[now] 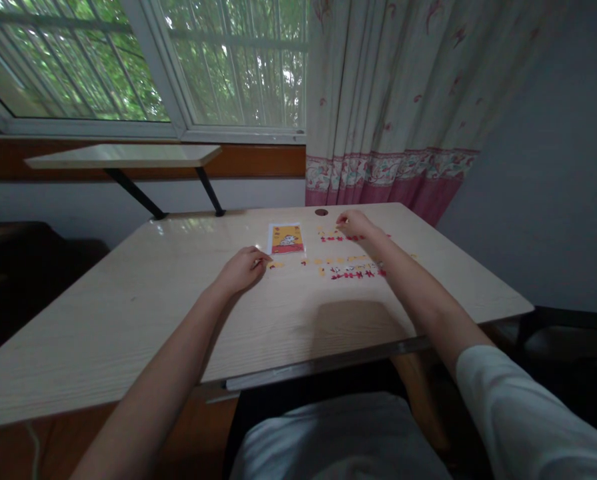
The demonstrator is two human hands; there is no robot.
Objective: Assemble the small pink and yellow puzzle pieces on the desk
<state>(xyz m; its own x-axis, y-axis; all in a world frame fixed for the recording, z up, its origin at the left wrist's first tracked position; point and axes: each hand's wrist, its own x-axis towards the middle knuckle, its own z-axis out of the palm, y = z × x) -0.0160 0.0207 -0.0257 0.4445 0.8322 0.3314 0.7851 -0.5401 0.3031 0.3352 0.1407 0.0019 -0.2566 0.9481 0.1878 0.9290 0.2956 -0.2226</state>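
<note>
Small yellow pieces [277, 265] are lying just right of the fingertips of your left hand [245, 268], while rows of red, white and yellow pieces [360, 274] are lying nearer you than your right hand [354, 224], partly hidden by your right forearm [418, 283]. Both hands are showing bent fingers, though I cannot tell whether either is pinching a piece. On the table [133, 300], the picture card [287, 239] is lying between your hands, beyond the left.
</note>
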